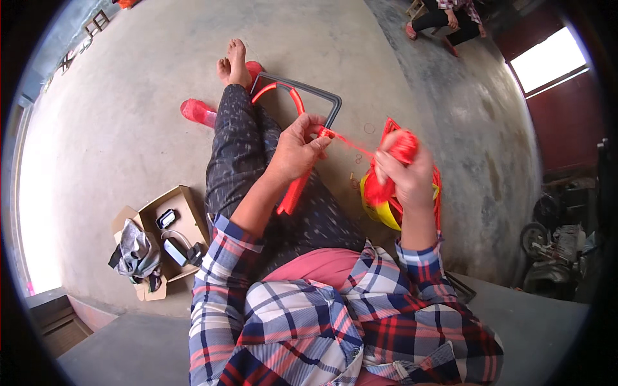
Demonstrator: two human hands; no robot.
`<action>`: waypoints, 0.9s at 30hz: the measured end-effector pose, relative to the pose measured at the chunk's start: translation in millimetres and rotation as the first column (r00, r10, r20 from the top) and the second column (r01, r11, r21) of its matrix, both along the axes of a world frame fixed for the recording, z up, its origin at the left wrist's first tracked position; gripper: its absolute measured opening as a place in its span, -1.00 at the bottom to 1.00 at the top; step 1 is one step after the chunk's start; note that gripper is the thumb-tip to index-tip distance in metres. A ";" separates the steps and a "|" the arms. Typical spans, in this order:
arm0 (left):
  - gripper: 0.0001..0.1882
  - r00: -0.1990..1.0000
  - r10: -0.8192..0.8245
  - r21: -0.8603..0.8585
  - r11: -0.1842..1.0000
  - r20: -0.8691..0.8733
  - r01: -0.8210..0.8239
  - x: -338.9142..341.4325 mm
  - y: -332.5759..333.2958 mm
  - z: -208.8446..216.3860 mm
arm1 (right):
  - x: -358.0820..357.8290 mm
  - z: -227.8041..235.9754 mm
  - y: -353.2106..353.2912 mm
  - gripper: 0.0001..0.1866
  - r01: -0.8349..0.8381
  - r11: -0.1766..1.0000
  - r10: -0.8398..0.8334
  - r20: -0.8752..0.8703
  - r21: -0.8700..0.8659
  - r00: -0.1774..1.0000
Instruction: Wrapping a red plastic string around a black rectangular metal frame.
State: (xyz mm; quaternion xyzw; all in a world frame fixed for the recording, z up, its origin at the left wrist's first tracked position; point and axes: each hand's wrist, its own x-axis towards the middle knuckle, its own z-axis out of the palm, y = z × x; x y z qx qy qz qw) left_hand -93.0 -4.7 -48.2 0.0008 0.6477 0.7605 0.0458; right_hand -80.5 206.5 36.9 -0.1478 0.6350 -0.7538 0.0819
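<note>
A dark grey bent tube frame [313, 90], partly wrapped in red, rests over my legs. Its curved red-and-grey piece [296, 96] arcs toward my left hand. My left hand [300, 148] is closed in a pinch on the frame's red-wrapped part, and a red strip [293, 195] hangs below that hand. From its fingertips a thin red strand [351, 143] runs taut to my right hand [412, 177]. That hand, slightly blurred, is closed around a bundle of red cord [403, 149].
Beside my right leg sits a yellow container [381, 209] with red pieces. At left is an open cardboard box [185, 202] with a phone-like device, a cable and grey cloth. Another person [444, 19] sits at the far right. Red slippers [198, 112] lie near my feet.
</note>
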 end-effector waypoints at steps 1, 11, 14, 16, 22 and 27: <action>-0.67 1.000 0.003 0.001 1.000 0.006 -0.003 -0.3 1.0 -0.1 | 12.4 11.2 1.8 -0.87 -0.006 0.978 0.034 0.130 -0.208 0.991; -0.77 0.994 -0.078 -0.195 0.976 0.081 0.092 -4.2 -1.8 3.2 | 70.9 41.5 -22.0 -0.74 -0.679 0.639 0.715 -0.046 -0.361 0.697; -0.75 0.980 -0.118 -0.330 0.929 0.164 0.167 -3.8 1.5 20.3 | 75.4 41.0 -24.3 -0.75 -0.636 0.633 0.722 0.039 -0.441 0.691; -0.73 0.979 -0.111 -0.402 0.899 0.172 0.173 -1.0 2.1 19.4 | 74.6 50.0 -18.2 -0.77 -0.532 0.641 0.688 0.105 -0.553 0.718; -0.62 0.967 0.241 0.090 0.968 -0.082 -0.233 1.0 -4.7 49.2 | 7.1 51.2 3.9 -0.87 -0.278 0.935 0.340 -0.338 0.218 0.878; -0.56 0.967 0.250 -0.049 0.968 0.052 -0.247 -28.4 -23.5 25.2 | -69.4 -43.4 -24.4 -0.68 0.332 0.534 0.304 -0.542 0.778 0.783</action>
